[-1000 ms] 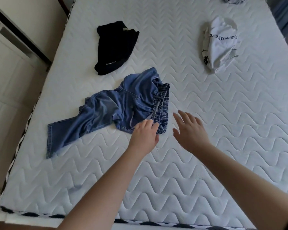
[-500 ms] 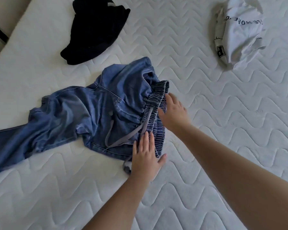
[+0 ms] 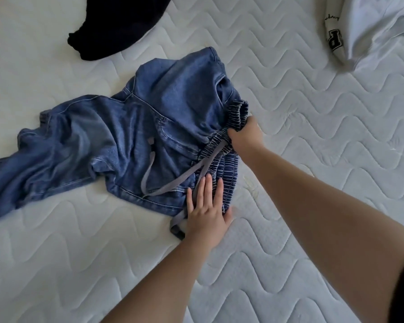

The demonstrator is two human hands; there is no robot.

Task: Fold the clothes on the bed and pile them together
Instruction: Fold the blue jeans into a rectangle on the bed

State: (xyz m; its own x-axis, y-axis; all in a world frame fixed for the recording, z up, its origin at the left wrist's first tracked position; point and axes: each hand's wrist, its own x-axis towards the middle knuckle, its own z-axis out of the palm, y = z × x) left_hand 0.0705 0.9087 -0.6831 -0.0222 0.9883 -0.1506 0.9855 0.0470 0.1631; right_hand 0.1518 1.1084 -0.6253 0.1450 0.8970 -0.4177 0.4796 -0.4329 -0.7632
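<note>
Filling the view, the bed (image 3: 313, 136) shows its white quilted mattress; blue jeans (image 3: 131, 141) lie crumpled left of centre, legs trailing off left; a black garment (image 3: 117, 24) sits at the far left, a white garment (image 3: 369, 26) at the far right; the right hand (image 3: 244, 136) grips the elastic waistband (image 3: 226, 159), fingers curled round it; the left hand (image 3: 207, 213) presses flat, fingers straight, on the waistband's near end, beside the grey drawstring (image 3: 173, 185).
</note>
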